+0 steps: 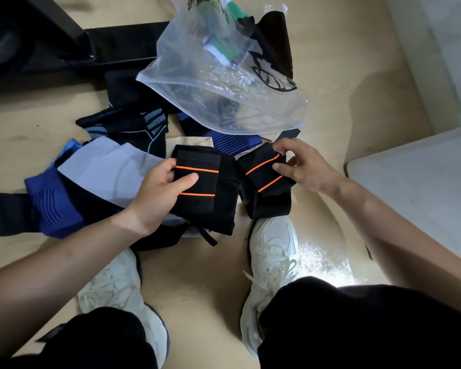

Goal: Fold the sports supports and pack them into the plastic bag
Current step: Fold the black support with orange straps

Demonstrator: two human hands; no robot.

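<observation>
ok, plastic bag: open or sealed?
Open. The plastic bag lies with its zip edges spread well apart at the mouth; green items sit inside.

Head view, steeply down, close

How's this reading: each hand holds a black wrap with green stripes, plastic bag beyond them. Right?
No: the stripes are orange, not green, per the head view. Left hand holds the left wrap, right hand the right wrap, plastic bag beyond them.

You are in a plain indoor room: light wooden floor (202, 275), white wall (442, 35), black metal frame (117, 43).
</observation>
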